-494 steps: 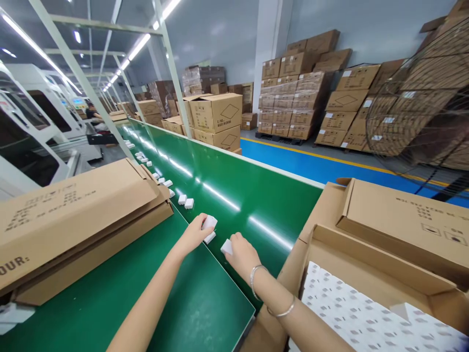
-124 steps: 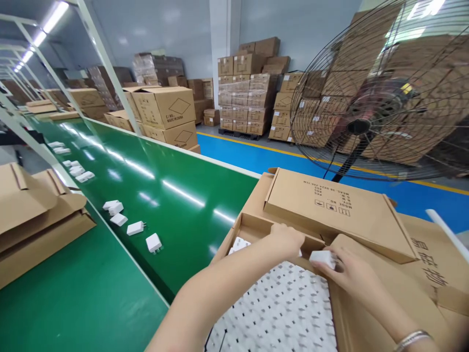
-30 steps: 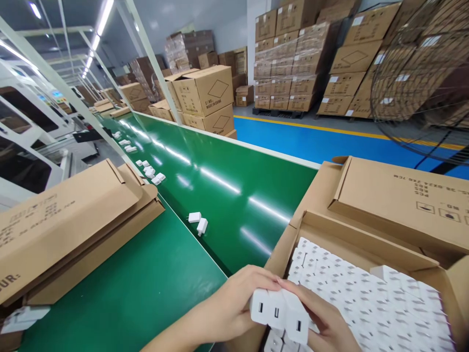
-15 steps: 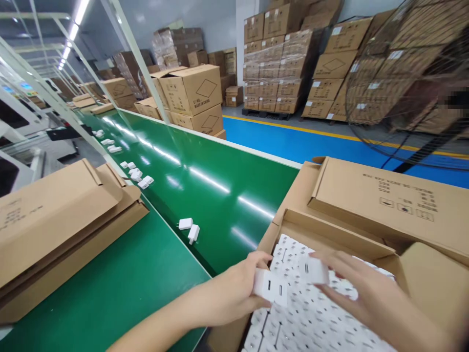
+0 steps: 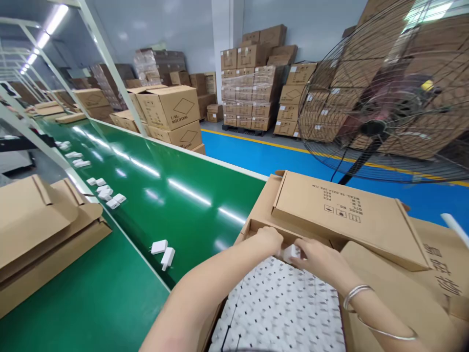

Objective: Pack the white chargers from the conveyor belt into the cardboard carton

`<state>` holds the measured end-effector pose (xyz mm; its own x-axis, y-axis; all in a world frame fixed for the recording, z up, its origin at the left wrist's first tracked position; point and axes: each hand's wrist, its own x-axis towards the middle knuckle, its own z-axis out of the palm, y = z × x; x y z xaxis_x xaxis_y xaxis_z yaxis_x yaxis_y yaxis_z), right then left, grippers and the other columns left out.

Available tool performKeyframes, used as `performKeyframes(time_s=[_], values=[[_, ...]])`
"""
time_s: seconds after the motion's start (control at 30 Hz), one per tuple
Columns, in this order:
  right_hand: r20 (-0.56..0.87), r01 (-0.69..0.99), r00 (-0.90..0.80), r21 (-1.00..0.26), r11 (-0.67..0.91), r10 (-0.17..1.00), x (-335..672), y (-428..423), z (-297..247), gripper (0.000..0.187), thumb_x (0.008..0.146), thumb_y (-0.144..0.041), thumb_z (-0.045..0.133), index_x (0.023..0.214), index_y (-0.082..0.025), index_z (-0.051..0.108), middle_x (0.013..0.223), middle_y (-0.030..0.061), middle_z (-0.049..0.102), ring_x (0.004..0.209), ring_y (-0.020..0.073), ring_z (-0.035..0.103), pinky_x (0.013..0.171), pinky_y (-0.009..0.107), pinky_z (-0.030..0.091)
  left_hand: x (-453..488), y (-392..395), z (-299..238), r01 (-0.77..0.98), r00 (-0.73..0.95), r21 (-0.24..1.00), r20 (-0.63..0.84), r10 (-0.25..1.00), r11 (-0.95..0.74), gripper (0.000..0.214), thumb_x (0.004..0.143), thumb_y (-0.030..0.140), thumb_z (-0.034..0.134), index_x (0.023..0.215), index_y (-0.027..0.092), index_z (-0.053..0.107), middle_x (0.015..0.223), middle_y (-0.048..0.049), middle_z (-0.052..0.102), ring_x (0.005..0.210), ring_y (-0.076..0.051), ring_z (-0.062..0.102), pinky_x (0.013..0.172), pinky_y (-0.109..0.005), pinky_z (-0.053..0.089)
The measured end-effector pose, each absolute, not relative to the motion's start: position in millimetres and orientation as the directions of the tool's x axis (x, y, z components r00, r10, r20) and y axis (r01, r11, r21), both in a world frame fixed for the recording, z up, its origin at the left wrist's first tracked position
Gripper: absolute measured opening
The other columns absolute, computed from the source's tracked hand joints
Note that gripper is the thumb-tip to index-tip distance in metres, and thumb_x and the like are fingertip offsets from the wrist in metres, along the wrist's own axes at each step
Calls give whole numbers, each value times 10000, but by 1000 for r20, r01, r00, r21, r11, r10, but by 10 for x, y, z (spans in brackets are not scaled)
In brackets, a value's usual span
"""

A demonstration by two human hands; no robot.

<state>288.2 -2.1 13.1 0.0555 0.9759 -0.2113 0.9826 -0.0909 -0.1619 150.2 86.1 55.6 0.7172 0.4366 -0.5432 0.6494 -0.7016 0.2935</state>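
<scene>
My right hand (image 5: 318, 256) pinches a white USB wall charger (image 5: 292, 253) at the far end of an open carton (image 5: 249, 230). Beside it, my left hand (image 5: 269, 239) reaches down into the same end, its fingers curled and mostly hidden; I cannot make out what is in them. Below both hands, tightly packed rows of white chargers (image 5: 282, 303) fill the nearer part of the carton.
Left of the carton runs a green conveyor belt (image 5: 190, 215), with two loose chargers (image 5: 163, 253) and several more farther up. A closed carton (image 5: 340, 210) lies beyond my hands. Flattened cardboard (image 5: 44, 234) sits at left; a large fan (image 5: 373, 127) stands at right.
Both hands have moved from above the packed chargers to the carton's far end and down into it. The white chargers in my left hand have gone out of sight. The view has turned right.
</scene>
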Motion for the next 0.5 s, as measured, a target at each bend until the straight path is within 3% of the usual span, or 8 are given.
performKeyframes(time_s=[0.1,0.2,0.3,0.43,0.5], values=[[-229,966,26,-245,-84,973,2921,-141,45,233,847,-442,510,896,-250,632,933,79,723,895,282,670,678,366,456,1650,915,421,607,726,342,-605,326,-718,367,700,164,676,1067,171,678,1166,-137,685,1080,-315,635,905,-396,519],[-235,930,-17,-361,-72,972,2933,-263,-3,409,934,-545,350,984,-270,649,1011,67,732,954,259,668,727,363,495,1672,986,310,582,723,381,-647,243,-718,289,736,245,630,1012,204,706,1112,-71,719,974,-262,674,829,-343,550],[-199,894,-45,-446,-50,979,2920,-334,-26,492,984,-522,215,942,-279,642,1005,38,731,985,240,659,826,380,510,1604,1010,195,596,707,360,-658,258,-718,300,754,255,594,1021,182,709,1110,-111,719,961,-290,674,792,-366,553],[-126,873,-31,-486,-35,992,2885,-351,-79,466,997,-481,208,996,-261,618,1057,56,715,1038,246,642,916,423,499,1491,992,74,623,713,349,-621,324,-700,377,798,262,541,1154,228,662,1204,-99,689,1029,-289,658,805,-362,545],[-100,875,-12,-482,-38,995,2860,-341,-123,459,998,-479,210,1037,-250,605,1111,71,704,1074,249,631,939,436,493,1460,980,44,641,710,337,-601,367,-690,380,818,286,518,1158,193,661,1209,-136,680,1044,-315,652,818,-390,540]])
